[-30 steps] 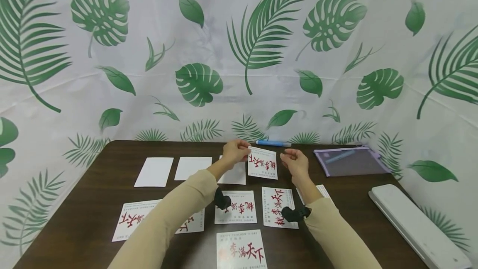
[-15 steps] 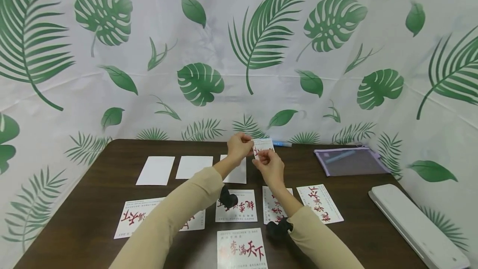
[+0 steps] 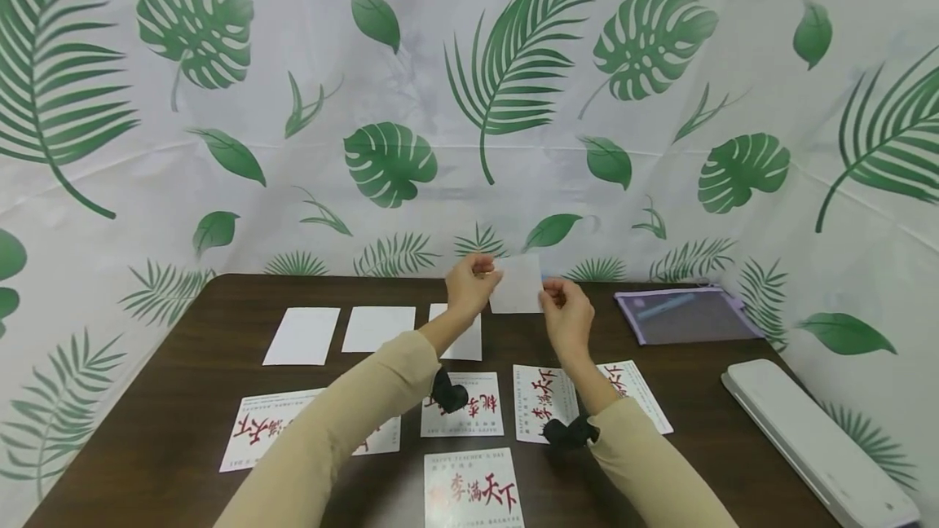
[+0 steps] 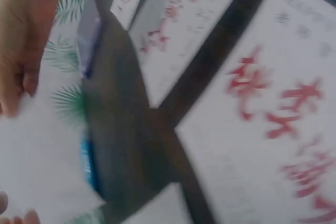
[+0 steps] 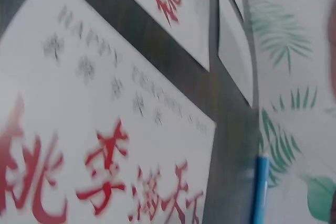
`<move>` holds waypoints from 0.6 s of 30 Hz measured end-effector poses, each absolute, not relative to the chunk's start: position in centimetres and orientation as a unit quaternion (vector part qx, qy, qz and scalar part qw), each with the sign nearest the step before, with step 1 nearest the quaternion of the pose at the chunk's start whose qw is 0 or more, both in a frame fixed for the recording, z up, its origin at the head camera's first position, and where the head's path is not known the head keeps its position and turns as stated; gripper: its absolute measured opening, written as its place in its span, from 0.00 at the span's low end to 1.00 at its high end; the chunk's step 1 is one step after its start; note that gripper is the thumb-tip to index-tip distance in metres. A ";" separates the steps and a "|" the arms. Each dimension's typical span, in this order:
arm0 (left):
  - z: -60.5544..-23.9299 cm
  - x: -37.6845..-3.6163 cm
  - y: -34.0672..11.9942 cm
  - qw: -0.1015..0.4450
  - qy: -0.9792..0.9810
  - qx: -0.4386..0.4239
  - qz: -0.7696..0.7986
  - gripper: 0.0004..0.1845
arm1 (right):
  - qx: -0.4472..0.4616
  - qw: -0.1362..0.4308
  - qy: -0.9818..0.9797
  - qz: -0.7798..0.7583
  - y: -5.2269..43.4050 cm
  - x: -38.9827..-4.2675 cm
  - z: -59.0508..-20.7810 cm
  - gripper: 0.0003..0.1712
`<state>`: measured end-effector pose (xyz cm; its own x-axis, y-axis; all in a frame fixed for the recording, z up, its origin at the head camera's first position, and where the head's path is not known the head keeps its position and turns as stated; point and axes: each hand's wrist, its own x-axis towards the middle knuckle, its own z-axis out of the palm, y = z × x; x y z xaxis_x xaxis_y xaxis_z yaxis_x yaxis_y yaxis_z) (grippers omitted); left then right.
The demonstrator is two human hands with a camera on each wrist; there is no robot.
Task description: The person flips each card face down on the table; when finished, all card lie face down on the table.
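A square white paper card [image 3: 517, 287] is up at the back of the table in the head view, blank side facing me. My left hand [image 3: 469, 288] pinches its left edge between thumb and fingers. The fingers of my right hand [image 3: 568, 318] pinch the card's right side near the lower corner. In the left wrist view, the blurred card [image 4: 42, 156] spans between the right hand [image 4: 21, 45] and a few left fingertips [image 4: 23, 219]. Three blank cards, one of them a white card [image 3: 378, 328], lie left of my hands.
Several cards with red Chinese lettering, including a printed card [image 3: 473, 487], lie nearer me. A purple mesh pouch [image 3: 689, 316] and a long white case [image 3: 817, 440] are on the right. A blue pen [image 5: 261, 190] lies at the back edge. Behind hangs a leaf-patterned cloth [image 3: 469, 104].
The held card showed red lettering before and now shows its blank side. My right hand came in to the card, then moved back right with its edge. The left hand rose slightly.
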<state>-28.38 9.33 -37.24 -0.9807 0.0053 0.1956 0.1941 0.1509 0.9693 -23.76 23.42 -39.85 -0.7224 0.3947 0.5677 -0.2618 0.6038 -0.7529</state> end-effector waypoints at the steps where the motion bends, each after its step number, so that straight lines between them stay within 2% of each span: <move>1: -37.7 -28.4 9.1 0.072 -0.762 -0.052 -0.642 0.17 | -0.057 0.357 -0.812 0.459 23.7 -23.8 -39.8 0.06; 5: -39.7 -28.2 8.5 0.043 -0.782 -0.007 -0.621 0.21 | -0.097 0.298 -0.782 0.538 24.6 -23.9 -40.2 0.08; 8: -40.8 -28.1 8.3 0.026 -0.793 -0.004 -0.609 0.21 | -0.106 0.260 -0.756 0.591 25.0 -24.0 -40.6 0.09; 12: -41.5 -27.9 8.4 0.032 -0.805 -0.015 -0.592 0.18 | -0.123 0.225 -0.743 0.618 25.4 -24.0 -41.1 0.10; 18: -41.8 -27.5 8.4 0.046 -0.825 -0.047 -0.561 0.19 | -0.150 0.204 -0.772 0.583 26.0 -24.0 -41.9 0.12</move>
<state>-27.49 8.41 -41.80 -0.9914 0.0259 0.1283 0.1288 0.3657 0.9218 -23.99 26.01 -41.93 -0.8716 0.4700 0.1396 -0.0053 0.2756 -0.9613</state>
